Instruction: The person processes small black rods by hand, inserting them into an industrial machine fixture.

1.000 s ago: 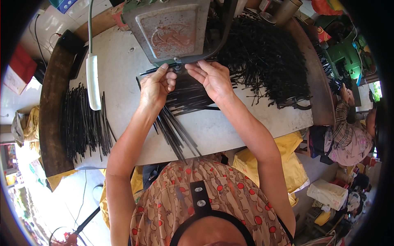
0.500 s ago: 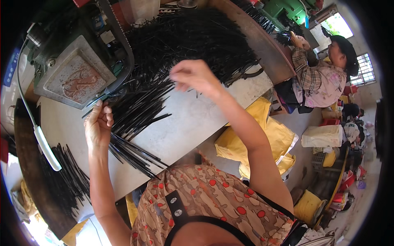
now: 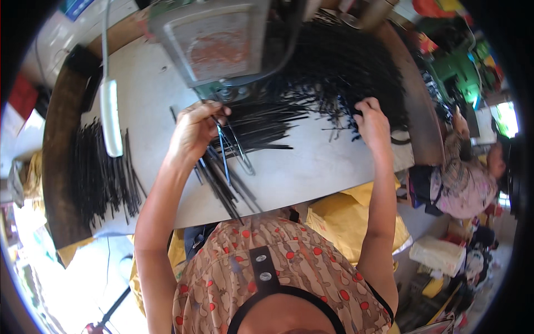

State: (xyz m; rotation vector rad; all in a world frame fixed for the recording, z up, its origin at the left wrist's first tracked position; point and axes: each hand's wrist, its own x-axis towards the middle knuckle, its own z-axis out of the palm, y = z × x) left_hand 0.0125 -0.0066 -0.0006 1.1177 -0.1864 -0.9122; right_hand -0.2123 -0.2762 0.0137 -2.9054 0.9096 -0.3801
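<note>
- Head view: two bare hands work over one pale, curved-edged table (image 3: 317,161), below one grey metal machine head (image 3: 217,50).
- Black, thin strips form four groups, too dense to count singly: left row (image 3: 103,172), central pile (image 3: 261,125), small fanned bundle (image 3: 214,183), large right-hand heap (image 3: 356,61).
- Left hand (image 3: 194,131): thumb and fingers pinched together on at least two thin, glossy dark strips (image 3: 224,150), dangling above the table.
- Right hand (image 3: 374,125): forearm extended, fingers curled at the heap's near edge; cannot tell whether it grips anything.
</note>
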